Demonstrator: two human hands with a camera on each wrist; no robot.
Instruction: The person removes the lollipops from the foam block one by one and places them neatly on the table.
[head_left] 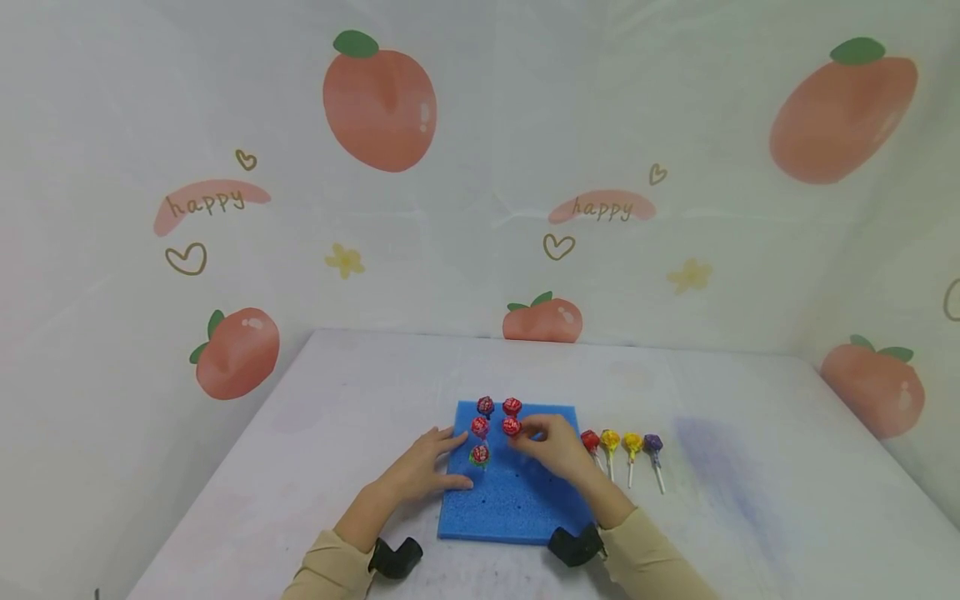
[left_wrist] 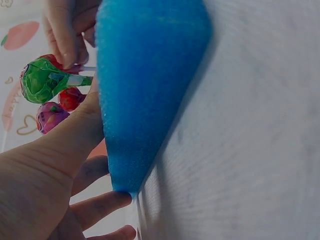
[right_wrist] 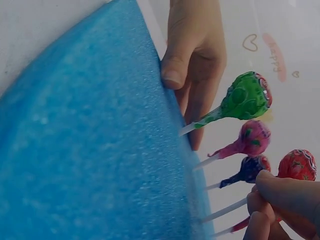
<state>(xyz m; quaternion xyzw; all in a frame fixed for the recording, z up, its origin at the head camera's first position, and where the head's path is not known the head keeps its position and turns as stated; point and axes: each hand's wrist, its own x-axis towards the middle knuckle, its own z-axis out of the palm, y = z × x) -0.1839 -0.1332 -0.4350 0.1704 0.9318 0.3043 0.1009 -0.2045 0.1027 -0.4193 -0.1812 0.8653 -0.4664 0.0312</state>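
A blue foam block (head_left: 517,508) lies on the table with several wrapped lollipops standing in it. My left hand (head_left: 416,469) rests at the block's left edge, fingers and thumb spread against it. My right hand (head_left: 558,450) pinches a red lollipop (head_left: 512,426) in the second column; in the right wrist view its white stick meets the foam below the fingers. Behind it stands another red one (head_left: 512,406). The left column has a dark blue one (right_wrist: 252,169), a pink one (right_wrist: 254,138) and a green one (right_wrist: 246,96) nearest me.
Right of the block lie a red lollipop (head_left: 590,439), two yellow ones (head_left: 611,439) and a purple one (head_left: 654,443), sticks toward me. Dark wrist-worn devices (head_left: 397,558) sit below both hands. A fruit-printed cloth (head_left: 450,250) hangs behind the table.
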